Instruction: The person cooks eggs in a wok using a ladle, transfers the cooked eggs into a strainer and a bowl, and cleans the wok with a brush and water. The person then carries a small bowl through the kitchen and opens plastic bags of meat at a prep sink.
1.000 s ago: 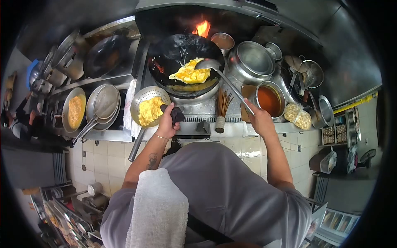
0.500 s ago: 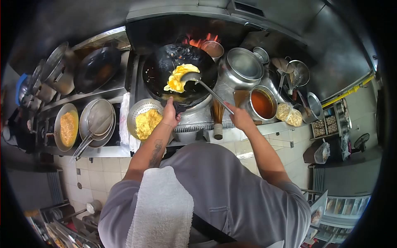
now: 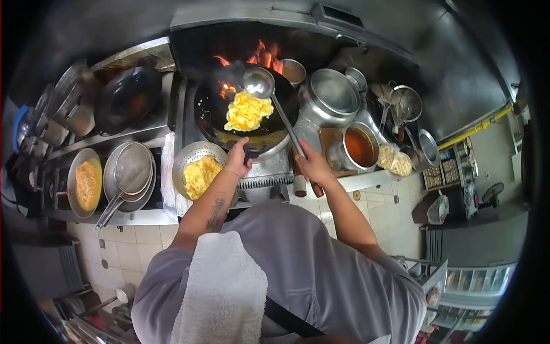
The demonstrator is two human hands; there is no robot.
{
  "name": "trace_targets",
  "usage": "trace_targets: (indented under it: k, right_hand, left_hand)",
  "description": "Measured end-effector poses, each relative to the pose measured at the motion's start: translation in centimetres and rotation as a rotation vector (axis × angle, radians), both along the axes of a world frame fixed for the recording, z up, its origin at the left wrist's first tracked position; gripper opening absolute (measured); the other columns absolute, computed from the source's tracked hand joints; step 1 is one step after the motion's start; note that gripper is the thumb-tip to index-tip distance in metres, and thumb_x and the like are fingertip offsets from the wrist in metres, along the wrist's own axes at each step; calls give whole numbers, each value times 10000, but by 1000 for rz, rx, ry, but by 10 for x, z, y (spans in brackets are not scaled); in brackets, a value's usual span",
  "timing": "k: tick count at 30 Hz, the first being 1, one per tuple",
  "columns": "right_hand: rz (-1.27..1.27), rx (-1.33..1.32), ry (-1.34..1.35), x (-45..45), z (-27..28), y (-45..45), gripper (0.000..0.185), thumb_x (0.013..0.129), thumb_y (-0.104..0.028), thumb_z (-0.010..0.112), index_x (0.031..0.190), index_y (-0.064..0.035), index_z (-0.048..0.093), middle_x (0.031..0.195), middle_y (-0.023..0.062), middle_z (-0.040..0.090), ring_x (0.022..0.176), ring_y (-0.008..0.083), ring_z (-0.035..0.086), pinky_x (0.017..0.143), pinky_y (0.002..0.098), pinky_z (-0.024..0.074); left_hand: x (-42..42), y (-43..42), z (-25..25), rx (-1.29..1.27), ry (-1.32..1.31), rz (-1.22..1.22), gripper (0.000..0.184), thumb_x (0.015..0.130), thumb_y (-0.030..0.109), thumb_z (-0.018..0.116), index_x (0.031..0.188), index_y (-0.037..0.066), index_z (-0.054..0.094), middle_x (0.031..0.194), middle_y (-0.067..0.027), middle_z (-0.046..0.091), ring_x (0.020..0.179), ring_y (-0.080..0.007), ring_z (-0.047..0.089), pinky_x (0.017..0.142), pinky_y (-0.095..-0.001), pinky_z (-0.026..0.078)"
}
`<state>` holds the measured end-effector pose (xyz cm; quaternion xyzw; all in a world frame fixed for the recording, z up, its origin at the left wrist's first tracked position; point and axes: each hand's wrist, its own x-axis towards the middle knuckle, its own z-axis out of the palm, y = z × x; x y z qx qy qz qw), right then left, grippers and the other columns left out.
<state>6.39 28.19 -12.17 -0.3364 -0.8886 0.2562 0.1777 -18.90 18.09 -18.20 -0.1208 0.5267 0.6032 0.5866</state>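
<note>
My left hand (image 3: 237,158) is closed at the near rim of a black wok (image 3: 208,121), gripping its handle, with something dark beside the fingers. Yellow cooked egg (image 3: 248,111) lies in a soft mass in the wok. With my right hand (image 3: 313,164) I hold a long-handled ladle (image 3: 259,83); its metal bowl is above the egg's far side, and the wooden end of its handle points back toward me. Left of the wok sits a perforated metal colander (image 3: 181,166) with more cooked egg (image 3: 201,176) in it.
Flames (image 3: 265,56) rise behind the wok. To the right stand a large lidded pot (image 3: 335,92), a pot of reddish-orange liquid (image 3: 360,146) and a bagged yellowish food (image 3: 395,159). On the left are strainers (image 3: 133,170), a pan of orange mixture (image 3: 87,184) and another black wok (image 3: 127,101).
The ladle has moved from over the egg to its far side, its bowl now tilted differently. The egg looks more bunched up, my right hand is nearer me, and the flames are larger.
</note>
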Motion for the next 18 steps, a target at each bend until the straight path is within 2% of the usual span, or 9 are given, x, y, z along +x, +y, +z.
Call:
trace_targets:
  k: [2, 5, 6, 8, 9, 10, 14, 17, 18]
  right_hand:
    - [-12, 101, 50, 16, -4, -9, 725, 968, -104, 594, 1630, -189, 311, 1010, 254, 743, 801, 411, 739, 732, 452, 586]
    - [-155, -322, 144, 55, 14, -25, 720, 999, -71, 575, 1644, -238, 301, 773, 82, 594, 550, 172, 545, 510, 339, 500]
    - [-208, -420, 185, 70, 25, -31, 717, 1010, -64, 566, 1648, -252, 298, 707, 32, 536, 483, 100, 473, 445, 302, 468]
    - [-537, -607, 65, 111, 66, -55, 753, 999, -93, 602, 1654, -263, 272, 1017, 234, 724, 861, 288, 713, 848, 404, 564]
    - [-553, -388, 59, 145, 44, -54, 757, 1009, -99, 589, 1654, -314, 255, 831, 193, 685, 683, 271, 653, 733, 425, 565]
    - [-585, -247, 0, 172, 36, -54, 761, 1005, -91, 580, 1659, -273, 237, 912, 248, 705, 768, 337, 701, 773, 453, 566]
    - [-740, -221, -60, 231, 30, -55, 720, 997, -89, 577, 1644, -169, 270, 1042, 311, 712, 945, 431, 725, 841, 490, 561]
    - [-870, -428, -65, 228, 52, -57, 684, 997, -90, 562, 1630, -161, 313, 960, 262, 711, 665, 323, 693, 654, 436, 571]
    - [-875, -431, -64, 231, 46, -56, 684, 997, -90, 562, 1630, -161, 313, 960, 262, 711, 665, 323, 693, 654, 436, 571]
  left_hand:
    - [4, 2, -9, 17, -59, -9, 282, 910, 403, 687, 1011, 165, 576, 727, -58, 575, 460, -145, 447, 373, -228, 363]
    - [6, 4, -11, 41, 13, 114, 173, 871, 196, 620, 979, 146, 495, 798, -66, 509, 484, -168, 432, 383, -256, 349]
    - [-2, 7, -32, 90, -21, 71, 170, 879, 202, 620, 956, 139, 483, 768, -63, 503, 482, -163, 440, 375, -257, 346]
    - [0, 4, -27, 139, -8, 46, 135, 900, 209, 588, 940, 144, 477, 714, -53, 485, 481, -143, 457, 362, -232, 341]
    - [-1, 5, -35, 134, -47, 63, 93, 876, 177, 602, 903, 139, 522, 732, -52, 536, 481, -146, 446, 372, -242, 327]
    - [-3, 6, -39, 128, -47, 37, 105, 875, 179, 603, 913, 133, 516, 734, -54, 535, 482, -149, 449, 372, -248, 332]
    - [-1, 3, -36, 166, -31, 33, 88, 900, 187, 576, 914, 124, 517, 739, -61, 542, 483, -153, 455, 374, -253, 324]
    - [-4, 4, -39, 168, -45, 6, 78, 914, 194, 557, 900, 126, 522, 738, -55, 545, 483, -155, 454, 383, -251, 323]
    - [-4, 3, -39, 176, -53, 2, 78, 915, 196, 554, 895, 128, 524, 737, -52, 546, 483, -155, 453, 386, -251, 325]
